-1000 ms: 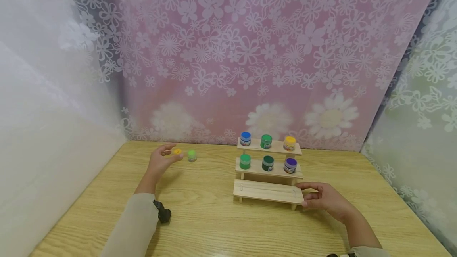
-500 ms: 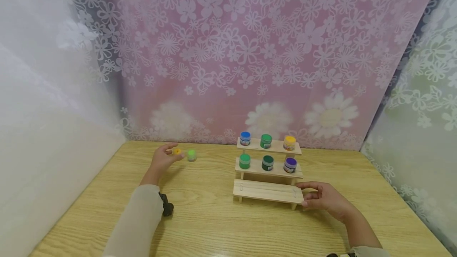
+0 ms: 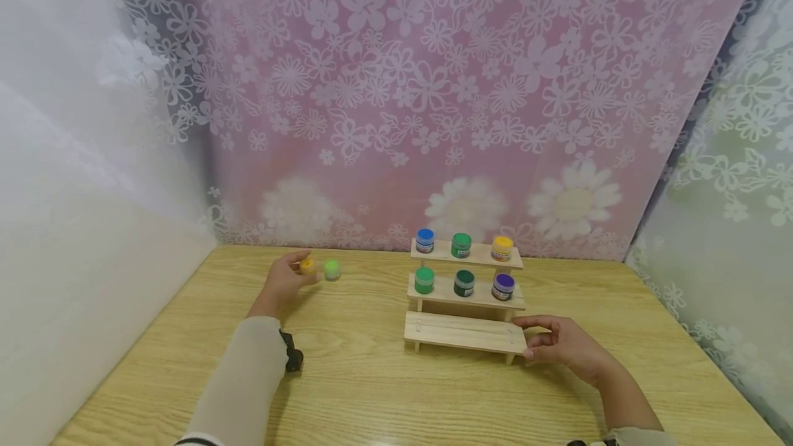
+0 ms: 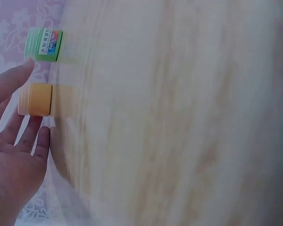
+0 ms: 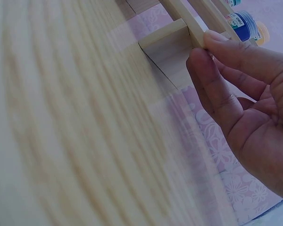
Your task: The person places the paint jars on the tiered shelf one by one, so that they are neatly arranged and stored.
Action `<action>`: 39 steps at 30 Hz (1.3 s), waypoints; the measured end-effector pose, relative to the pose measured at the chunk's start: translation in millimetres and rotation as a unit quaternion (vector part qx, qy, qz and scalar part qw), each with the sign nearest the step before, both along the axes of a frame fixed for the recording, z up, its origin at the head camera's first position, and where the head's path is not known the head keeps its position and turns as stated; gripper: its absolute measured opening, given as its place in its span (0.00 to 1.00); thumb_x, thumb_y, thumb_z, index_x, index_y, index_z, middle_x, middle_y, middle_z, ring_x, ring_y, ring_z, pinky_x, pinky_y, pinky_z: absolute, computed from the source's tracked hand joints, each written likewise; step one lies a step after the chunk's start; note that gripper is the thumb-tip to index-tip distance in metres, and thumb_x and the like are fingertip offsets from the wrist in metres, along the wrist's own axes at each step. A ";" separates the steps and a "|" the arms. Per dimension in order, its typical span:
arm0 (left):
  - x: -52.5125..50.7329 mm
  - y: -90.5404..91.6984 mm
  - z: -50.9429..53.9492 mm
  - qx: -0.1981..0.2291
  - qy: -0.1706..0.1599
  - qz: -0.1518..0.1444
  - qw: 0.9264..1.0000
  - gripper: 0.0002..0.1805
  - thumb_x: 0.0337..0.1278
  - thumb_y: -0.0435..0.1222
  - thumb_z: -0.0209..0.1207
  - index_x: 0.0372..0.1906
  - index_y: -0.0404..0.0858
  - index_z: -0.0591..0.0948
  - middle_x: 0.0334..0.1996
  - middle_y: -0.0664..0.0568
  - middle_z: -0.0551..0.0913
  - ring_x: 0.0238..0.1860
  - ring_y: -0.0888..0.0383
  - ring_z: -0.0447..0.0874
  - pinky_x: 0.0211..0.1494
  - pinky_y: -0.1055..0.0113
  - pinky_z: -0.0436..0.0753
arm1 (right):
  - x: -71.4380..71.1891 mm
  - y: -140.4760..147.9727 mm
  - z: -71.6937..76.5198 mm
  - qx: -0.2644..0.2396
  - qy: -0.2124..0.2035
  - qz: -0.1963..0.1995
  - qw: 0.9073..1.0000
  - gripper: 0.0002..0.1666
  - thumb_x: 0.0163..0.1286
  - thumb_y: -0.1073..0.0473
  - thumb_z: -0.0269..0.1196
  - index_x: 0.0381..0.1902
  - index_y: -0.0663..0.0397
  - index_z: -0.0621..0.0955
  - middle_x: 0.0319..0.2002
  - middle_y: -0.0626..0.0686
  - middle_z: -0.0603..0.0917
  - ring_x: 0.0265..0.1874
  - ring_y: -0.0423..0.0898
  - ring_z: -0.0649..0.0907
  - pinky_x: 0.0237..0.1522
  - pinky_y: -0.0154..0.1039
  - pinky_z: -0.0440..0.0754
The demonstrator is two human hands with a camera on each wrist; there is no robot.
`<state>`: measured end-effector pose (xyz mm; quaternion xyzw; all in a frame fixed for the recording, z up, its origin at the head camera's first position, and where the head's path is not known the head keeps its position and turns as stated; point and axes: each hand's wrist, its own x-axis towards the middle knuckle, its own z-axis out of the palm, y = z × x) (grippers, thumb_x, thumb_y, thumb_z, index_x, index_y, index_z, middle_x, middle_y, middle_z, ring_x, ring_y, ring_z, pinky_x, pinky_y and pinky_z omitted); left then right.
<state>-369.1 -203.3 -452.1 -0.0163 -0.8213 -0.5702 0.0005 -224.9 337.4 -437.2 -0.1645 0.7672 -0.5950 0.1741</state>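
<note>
My left hand (image 3: 289, 278) is around a small yellow paint jar (image 4: 40, 100) standing on the table at the left. In the left wrist view its thumb is apart from the jar, and the fingers lie close along the other side; contact is unclear. Just right of it stands a light green paint jar (image 4: 48, 44). My right hand (image 3: 566, 346) pinches the right end of the lowest step of a wooden display stand (image 3: 461, 333), thumb and fingertips on the board's edge, also seen in the right wrist view (image 5: 247, 89).
The stand's top step bears a blue jar (image 3: 425, 240), a green jar (image 3: 461, 245) and a yellow jar (image 3: 502, 248). On its middle step are a green jar (image 3: 424, 280), a dark green jar (image 3: 464, 283) and a purple jar (image 3: 503, 286). A floral curtain (image 3: 396, 102) hangs behind the table.
The left hand has moved slightly right and come closer around the yellow jar, which shows more of its side now. The right hand keeps its pinch on the stand.
</note>
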 end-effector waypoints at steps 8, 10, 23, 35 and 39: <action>0.4 2.1 -2.2 -0.038 0.017 0.008 0.999 0.36 0.53 0.27 0.69 0.69 0.35 0.70 0.63 0.35 0.71 0.61 0.39 0.72 0.62 0.50 0.75 | -0.1 0.5 -0.9 -0.001 0.006 0.001 1.000 0.36 0.65 0.66 0.66 0.67 0.73 0.66 0.46 0.63 0.77 0.37 0.47 0.83 0.44 0.45 0.84; 0.7 2.3 -2.9 -0.040 0.017 0.011 0.999 0.35 0.52 0.26 0.69 0.67 0.34 0.72 0.62 0.35 0.73 0.59 0.40 0.73 0.61 0.51 0.76 | -0.1 0.4 -1.1 -0.002 0.005 0.001 1.000 0.36 0.65 0.66 0.66 0.67 0.73 0.66 0.46 0.63 0.77 0.37 0.47 0.83 0.44 0.45 0.84; 2.3 -1.6 -7.5 -0.045 0.045 0.016 0.998 0.24 0.54 0.29 0.68 0.59 0.32 0.80 0.59 0.38 0.75 0.52 0.45 0.77 0.49 0.64 0.82 | -0.2 0.1 -0.5 -0.003 0.006 0.005 1.000 0.36 0.65 0.66 0.66 0.67 0.74 0.66 0.39 0.60 0.81 0.36 0.46 0.83 0.44 0.45 0.85; 12.4 -4.6 2.5 0.014 0.025 0.024 0.999 0.28 0.51 0.29 0.70 0.60 0.33 0.79 0.52 0.37 0.79 0.50 0.47 0.80 0.47 0.66 0.83 | -0.6 -0.1 -0.7 0.002 -0.002 -0.003 1.000 0.37 0.65 0.65 0.67 0.67 0.74 0.66 0.43 0.61 0.81 0.38 0.48 0.84 0.45 0.45 0.85; 16.3 -5.6 6.5 0.001 0.044 0.017 0.999 0.26 0.52 0.29 0.69 0.59 0.32 0.79 0.54 0.37 0.76 0.50 0.46 0.79 0.45 0.68 0.84 | -0.7 0.4 -1.2 -0.002 0.000 0.000 1.000 0.37 0.64 0.66 0.67 0.67 0.75 0.66 0.44 0.61 0.80 0.38 0.47 0.84 0.45 0.45 0.85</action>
